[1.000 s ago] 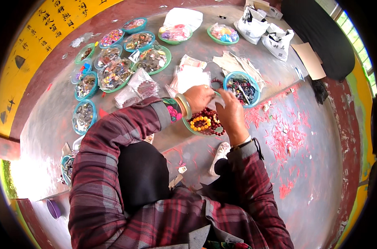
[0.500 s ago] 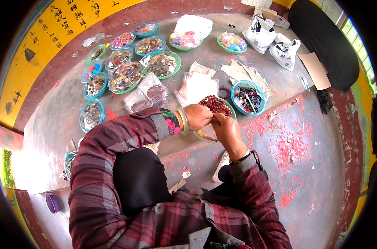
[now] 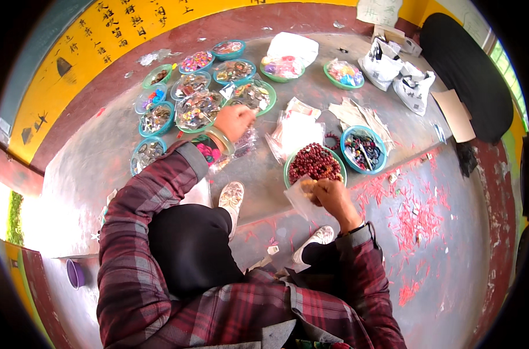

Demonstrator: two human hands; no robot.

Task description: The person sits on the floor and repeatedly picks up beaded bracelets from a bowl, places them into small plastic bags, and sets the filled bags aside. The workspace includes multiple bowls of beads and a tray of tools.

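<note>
My right hand (image 3: 332, 198) is closed on a small clear plastic bag (image 3: 301, 198), and something yellowish-brown shows at the fingers. Just beyond it stands a green bowl (image 3: 287, 172) heaped with dark red bead strings (image 3: 312, 160). My left hand (image 3: 235, 122), with a pale bangle at the wrist, reaches over clear bags of beads (image 3: 241, 150). It is nearest a green bowl (image 3: 271, 104) of bagged trinkets. Its fingers curl down and are partly hidden, so I cannot make out whether they hold anything.
Several bowls of small goods stand at the left, among them a blue bowl (image 3: 148, 154). A blue bowl (image 3: 383, 160) of dark cords lies right of the bead bowl. Stacked plastic bags (image 3: 296, 134) and cloth (image 3: 360, 119) lie beyond. Red scraps (image 3: 415, 215) litter the lower floor.
My hands were together over the bead bowl and have parted. The left moved left and away toward the bagged goods; the right came slightly nearer, with the clear bag now showing in it.
</note>
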